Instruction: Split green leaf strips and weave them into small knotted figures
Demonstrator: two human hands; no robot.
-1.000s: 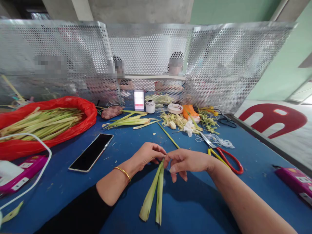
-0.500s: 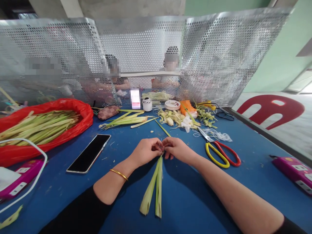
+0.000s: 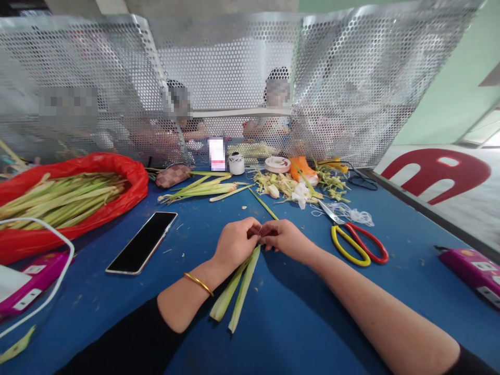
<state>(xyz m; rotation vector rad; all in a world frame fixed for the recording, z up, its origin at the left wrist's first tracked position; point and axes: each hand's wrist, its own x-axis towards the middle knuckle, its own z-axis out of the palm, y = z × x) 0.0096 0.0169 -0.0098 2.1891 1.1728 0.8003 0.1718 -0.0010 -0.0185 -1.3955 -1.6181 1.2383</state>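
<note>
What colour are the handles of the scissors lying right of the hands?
One yellow, one red, on the scissors; clearest in the head view.

Leaf tops: pale green leaf strips point(image 3: 244, 289), hidden under left hand point(image 3: 234, 242), right hand point(image 3: 287, 239).
Far right: magenta plastic box point(image 3: 471, 273), cropped.

Two long, narrow leaf strips point(image 3: 246, 284), pale green going yellowish, lie flat on the blue surface point(image 3: 304, 323). Their upper ends meet in a point, pinched between the fingers of the left hand point(image 3: 235, 242) and the right hand point(image 3: 286, 239). From there they slant down and leftward, spreading slightly toward wider, blunt-cut lower ends.
</note>
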